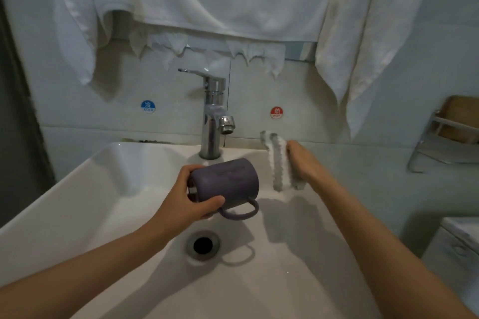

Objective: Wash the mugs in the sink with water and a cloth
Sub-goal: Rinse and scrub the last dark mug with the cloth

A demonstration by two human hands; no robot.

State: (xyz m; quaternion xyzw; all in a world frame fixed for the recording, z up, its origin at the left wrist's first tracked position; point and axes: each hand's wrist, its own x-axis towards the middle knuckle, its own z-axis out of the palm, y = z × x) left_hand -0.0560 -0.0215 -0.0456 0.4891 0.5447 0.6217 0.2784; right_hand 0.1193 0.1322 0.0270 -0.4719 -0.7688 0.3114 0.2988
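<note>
The left hand grips the purple mug on its side above the sink, fingers around the rim end. The right hand holds the cloth. The mug is likely rigid and slippery when wet; grasp body or handle.

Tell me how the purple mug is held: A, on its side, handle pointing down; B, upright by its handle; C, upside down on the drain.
A: the left hand grips the mug lying sideways above the sink, its handle hanging underneath.
</note>
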